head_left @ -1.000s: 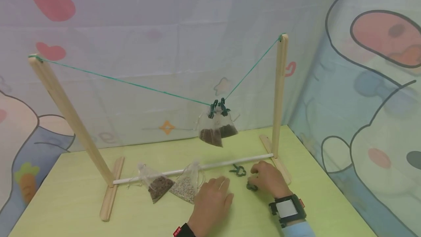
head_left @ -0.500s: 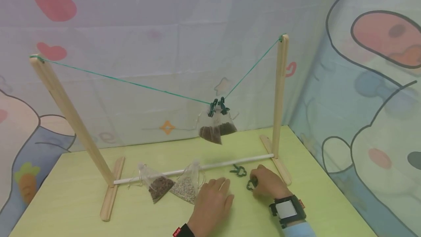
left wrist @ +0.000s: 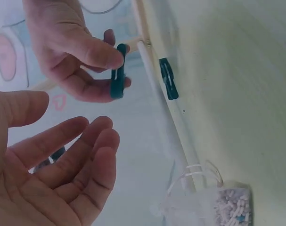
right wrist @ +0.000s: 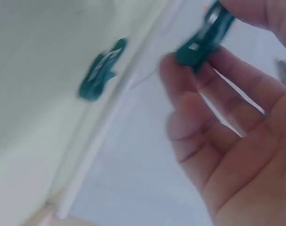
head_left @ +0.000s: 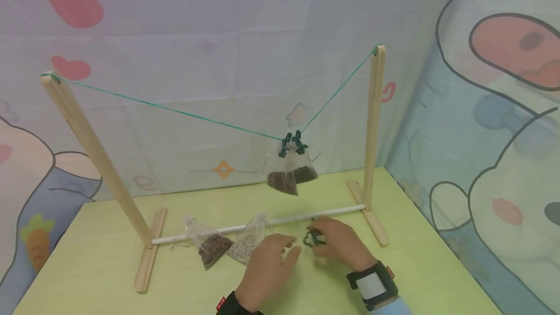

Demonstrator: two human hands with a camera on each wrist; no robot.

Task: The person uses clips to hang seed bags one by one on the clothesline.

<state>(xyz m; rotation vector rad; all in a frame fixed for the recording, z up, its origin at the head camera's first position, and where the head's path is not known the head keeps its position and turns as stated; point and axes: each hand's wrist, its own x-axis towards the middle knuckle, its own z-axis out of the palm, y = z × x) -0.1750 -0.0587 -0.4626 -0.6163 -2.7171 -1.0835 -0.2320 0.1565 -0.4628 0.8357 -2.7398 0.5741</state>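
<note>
My right hand [head_left: 343, 242] pinches a dark green clothes peg [right wrist: 206, 37] between thumb and fingers, raised above the table. A second green peg [left wrist: 168, 79] lies on the table beside the white rod; in the head view the right hand mostly hides it. My left hand [head_left: 269, 269] hovers to the left, its fingers relaxed and slightly bent, holding nothing. Partly behind it lies a clear drawstring bag of pale grains [head_left: 242, 247]. Another such bag with brown chunks [head_left: 214, 248] lies against it, further left.
Two wooden posts [head_left: 375, 130] on flat feet are joined by a white rod [head_left: 297, 218] low down. A green string [head_left: 188, 115] sags between their tops. Two bags of dark contents [head_left: 282, 181] hang from it by green pegs [head_left: 300, 144]. A printed cloth stands behind.
My right hand has picked up the nearer peg and moved left with it, over the other peg. My left hand has lifted and turned slightly, its thumb now apart from its fingers.
</note>
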